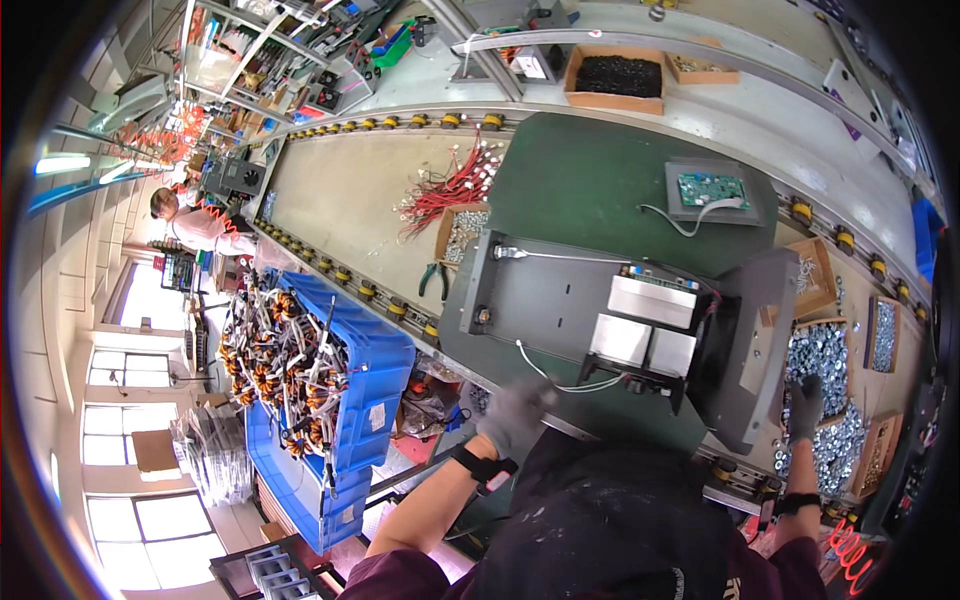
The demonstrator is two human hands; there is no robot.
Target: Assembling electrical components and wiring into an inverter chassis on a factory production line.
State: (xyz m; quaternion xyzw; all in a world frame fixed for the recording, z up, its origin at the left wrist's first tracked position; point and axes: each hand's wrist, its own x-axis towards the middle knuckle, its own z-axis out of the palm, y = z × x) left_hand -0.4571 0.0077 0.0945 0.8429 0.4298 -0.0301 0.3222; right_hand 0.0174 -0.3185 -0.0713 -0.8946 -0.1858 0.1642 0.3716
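Observation:
A dark grey metal chassis (545,305) lies open in front of me, with silver boxes (652,300) fixed inside and a white cable (575,386) looping out near its front edge. My left hand (517,412), in a grey glove, hovers by the bench's front edge, left of that cable's loop. Motion smears its fingers. On the right, my right hand (804,408), also gloved, reaches down onto a heap of shiny metal fasteners (818,358) beside the chassis's right wall. Its fingertips are hard to make out against the fasteners.
A green circuit board (712,190) lies beyond the chassis on a green mat (570,190). Pliers (434,280), red wires (455,185) and a fastener box (463,232) lie left of it. Blue crates (372,385) hold wired coils at left. Another person (200,228) stands farther off.

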